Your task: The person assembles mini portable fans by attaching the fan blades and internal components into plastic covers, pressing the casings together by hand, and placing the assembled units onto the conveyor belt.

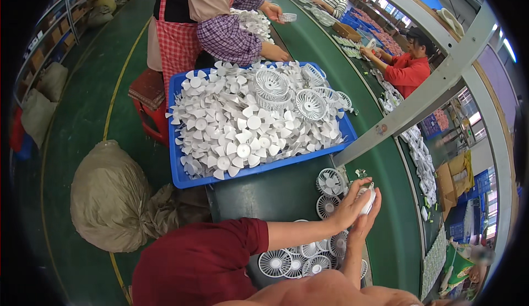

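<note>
Out over the edge of the green belt, my left hand [349, 205] and my right hand [366, 221] are closed together around a white plastic fan part [367, 201]. The fingers cover much of it, so its exact form is hard to make out. Just left of my hands, a round white fan guard with blades in it [330, 182] lies on the dark green table. Nearer me is another round slotted guard [327, 205]. Several more white fan guards [275, 262] lie beneath and beside my forearms.
A blue tray [190, 182] heaped with white fan blades [253, 122] stands ahead, several guards [311, 104] on top. A grey metal post [386, 124] rises beside the belt [388, 218]. A co-worker's checked sleeve [228, 37] reaches in beyond the tray. Left stands a sack [109, 196].
</note>
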Demonstrator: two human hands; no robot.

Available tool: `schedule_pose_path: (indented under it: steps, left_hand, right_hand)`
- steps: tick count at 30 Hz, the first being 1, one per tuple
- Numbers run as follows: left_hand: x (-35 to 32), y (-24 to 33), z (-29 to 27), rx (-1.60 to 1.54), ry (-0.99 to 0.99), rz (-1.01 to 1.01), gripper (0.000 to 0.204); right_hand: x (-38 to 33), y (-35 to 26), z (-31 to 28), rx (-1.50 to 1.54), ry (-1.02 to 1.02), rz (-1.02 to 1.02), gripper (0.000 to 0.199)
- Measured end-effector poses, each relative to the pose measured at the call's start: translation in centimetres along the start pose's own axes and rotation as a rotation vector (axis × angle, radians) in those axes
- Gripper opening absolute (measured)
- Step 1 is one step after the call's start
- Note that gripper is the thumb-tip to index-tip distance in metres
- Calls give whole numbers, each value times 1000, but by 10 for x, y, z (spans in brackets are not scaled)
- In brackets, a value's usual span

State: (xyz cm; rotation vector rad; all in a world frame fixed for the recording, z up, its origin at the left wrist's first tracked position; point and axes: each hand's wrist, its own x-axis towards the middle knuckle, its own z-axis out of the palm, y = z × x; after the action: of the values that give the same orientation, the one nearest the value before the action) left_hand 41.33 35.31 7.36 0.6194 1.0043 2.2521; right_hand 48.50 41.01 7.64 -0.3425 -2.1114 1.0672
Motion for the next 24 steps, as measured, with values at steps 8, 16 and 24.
schedule_pose_path:
  steps: [8,16,24]
  left_hand:
    - [9,5,-15,171,58,221,38]
    - [59,-10,-65,1000,-181,405,18]
    - [77,-21,-111,1311,-247,342,30]
  right_hand:
    - [18,-9,12,-75,34,81,73]
    - [-20,76,-150,-259,222,378,48]
    - [-78,62,-172,-1027,82,222,39]
